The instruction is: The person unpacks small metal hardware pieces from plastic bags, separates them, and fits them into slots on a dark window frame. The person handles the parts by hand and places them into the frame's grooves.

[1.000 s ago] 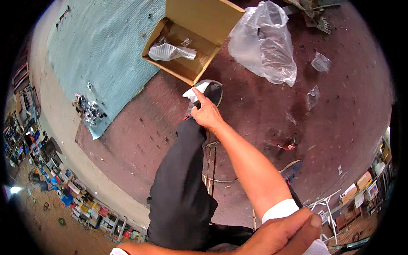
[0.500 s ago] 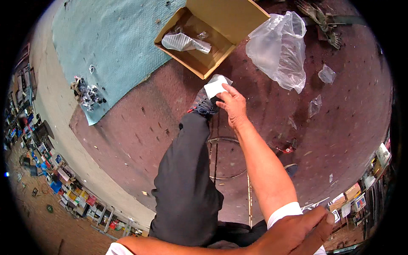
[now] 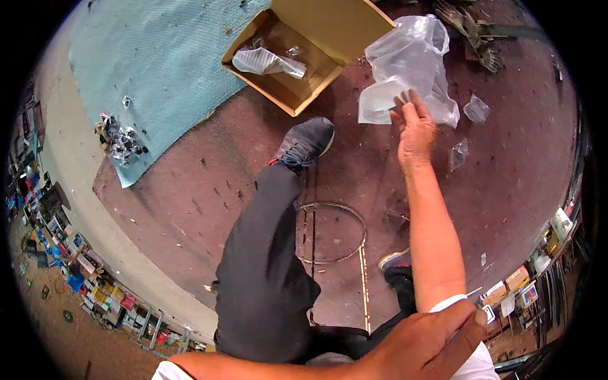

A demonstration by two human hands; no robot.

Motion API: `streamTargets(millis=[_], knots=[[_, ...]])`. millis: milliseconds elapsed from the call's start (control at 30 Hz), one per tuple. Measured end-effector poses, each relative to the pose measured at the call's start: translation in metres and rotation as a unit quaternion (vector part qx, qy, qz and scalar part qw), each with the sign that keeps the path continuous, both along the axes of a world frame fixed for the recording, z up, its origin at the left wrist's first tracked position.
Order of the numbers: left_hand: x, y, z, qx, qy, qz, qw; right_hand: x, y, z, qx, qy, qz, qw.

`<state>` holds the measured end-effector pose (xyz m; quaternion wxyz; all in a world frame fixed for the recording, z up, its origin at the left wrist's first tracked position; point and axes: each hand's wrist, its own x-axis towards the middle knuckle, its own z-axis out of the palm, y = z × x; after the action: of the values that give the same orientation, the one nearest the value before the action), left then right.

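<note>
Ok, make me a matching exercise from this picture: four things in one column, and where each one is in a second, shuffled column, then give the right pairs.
Things:
1. right hand
2. left hand
3. cardboard box
4. grey shoe

Places:
A. on the reddish floor just below the box
B. at the bottom edge, resting on the right upper arm
C. stretched out at the small clear plastic bag
D. at the top, beside the blue-green mat

Pairs: 1-C, 2-B, 3-D, 4-A
</note>
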<state>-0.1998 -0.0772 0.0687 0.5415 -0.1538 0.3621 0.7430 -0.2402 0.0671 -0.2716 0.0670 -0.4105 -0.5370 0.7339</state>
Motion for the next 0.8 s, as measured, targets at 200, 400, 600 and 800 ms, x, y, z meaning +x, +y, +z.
streamTargets(millis=[200,400,600,800], knots=[[0.0,-0.014,-0.005,-0.007,0.0,-0.105,0.994,0.022,0.036,0.034,0.073,0.026,0.001,0.997],[0.006,-0.021,-0.011,-0.003,0.063,-0.225,0.972,0.071,0.046,0.057,0.131,-0.002,0.013,0.991],[0.034,-0.015,-0.002,-0.046,0.197,-0.178,0.963,0.149,0.014,0.097,0.109,-0.097,0.06,0.987],[0.05,-0.006,0.003,-0.005,0.234,-0.232,0.944,0.26,-0.045,0.143,-0.012,-0.247,0.169,0.954]])
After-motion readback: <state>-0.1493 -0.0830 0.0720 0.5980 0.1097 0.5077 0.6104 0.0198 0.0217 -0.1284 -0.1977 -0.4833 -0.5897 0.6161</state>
